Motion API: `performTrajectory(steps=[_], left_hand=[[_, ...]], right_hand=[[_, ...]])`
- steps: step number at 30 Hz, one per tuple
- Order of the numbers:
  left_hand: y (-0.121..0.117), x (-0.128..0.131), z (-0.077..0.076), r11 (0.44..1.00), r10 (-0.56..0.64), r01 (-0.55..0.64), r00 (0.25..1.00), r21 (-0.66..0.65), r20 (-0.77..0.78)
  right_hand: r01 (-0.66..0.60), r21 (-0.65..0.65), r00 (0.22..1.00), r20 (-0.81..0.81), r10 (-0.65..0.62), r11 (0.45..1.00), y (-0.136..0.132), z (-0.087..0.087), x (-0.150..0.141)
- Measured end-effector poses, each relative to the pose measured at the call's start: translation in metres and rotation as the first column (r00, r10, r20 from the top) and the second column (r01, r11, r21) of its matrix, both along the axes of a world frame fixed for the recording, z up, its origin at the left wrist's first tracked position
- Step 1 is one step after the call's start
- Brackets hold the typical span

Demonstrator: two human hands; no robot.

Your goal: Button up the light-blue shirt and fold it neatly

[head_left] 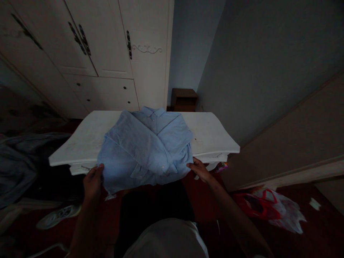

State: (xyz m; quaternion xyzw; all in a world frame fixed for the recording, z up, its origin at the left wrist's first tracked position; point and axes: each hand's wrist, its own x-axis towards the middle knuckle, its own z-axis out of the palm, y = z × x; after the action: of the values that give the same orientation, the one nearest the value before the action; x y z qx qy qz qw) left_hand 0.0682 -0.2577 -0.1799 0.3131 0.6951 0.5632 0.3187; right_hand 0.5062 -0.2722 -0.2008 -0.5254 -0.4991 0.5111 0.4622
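A light blue button-up shirt (137, 143) lies across a white table (212, 132), its collar toward the far edge and both sleeves folded in over the front. The lower part of the shirt hangs over the near edge. At its left side, my left hand (92, 181) pinches the cloth with thumb and fingers. My right hand (199, 169) grips the shirt's right side just off the table's front edge. Both hands are closed on the fabric.
A white wardrobe (107, 43) stands behind the table, with a small brown cabinet (184, 94) beside it. Red and clear plastic bags (268, 208) lie on the floor at right. A shoe (57, 216) and dark clothing (18, 161) are at left.
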Motion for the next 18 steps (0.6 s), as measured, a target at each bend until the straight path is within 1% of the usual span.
performTrajectory(steps=[2, 3, 8, 12, 14, 17, 18], left_hand=[[0.002, -0.001, -0.001, 1.000, 0.018, -0.018, 1.000, 0.006, -0.009], [0.004, -0.001, -0.001, 0.999, 0.032, -0.032, 0.999, 0.012, -0.012], [0.012, -0.007, -0.005, 0.993, 0.114, -0.113, 0.993, 0.018, -0.021], [0.016, -0.016, -0.012, 0.984, 0.181, -0.180, 0.977, 0.013, -0.110], [0.017, -0.022, -0.018, 0.979, 0.203, -0.202, 0.965, 0.025, -0.167], [0.017, -0.027, -0.028, 0.977, 0.213, -0.205, 0.952, 0.056, -0.220], [0.017, -0.028, -0.030, 0.976, 0.215, -0.206, 0.948, 0.065, -0.234]], right_hand=[[0.048, -0.028, 0.997, -0.063, -0.050, 0.998, -0.003, -0.002, 0.004], [0.069, -0.028, 0.996, -0.053, -0.070, 0.997, -0.004, -0.003, 0.006], [0.166, 0.082, 0.982, 0.077, -0.172, 0.983, -0.007, 0.000, 0.018], [0.219, 0.138, 0.953, 0.181, -0.242, 0.966, -0.010, 0.007, 0.025], [0.253, 0.122, 0.933, 0.234, -0.276, 0.960, -0.014, 0.010, 0.026], [0.283, 0.035, 0.932, 0.227, -0.283, 0.959, -0.022, 0.010, 0.023], [0.285, 0.029, 0.932, 0.225, -0.284, 0.958, -0.025, 0.009, 0.020]])
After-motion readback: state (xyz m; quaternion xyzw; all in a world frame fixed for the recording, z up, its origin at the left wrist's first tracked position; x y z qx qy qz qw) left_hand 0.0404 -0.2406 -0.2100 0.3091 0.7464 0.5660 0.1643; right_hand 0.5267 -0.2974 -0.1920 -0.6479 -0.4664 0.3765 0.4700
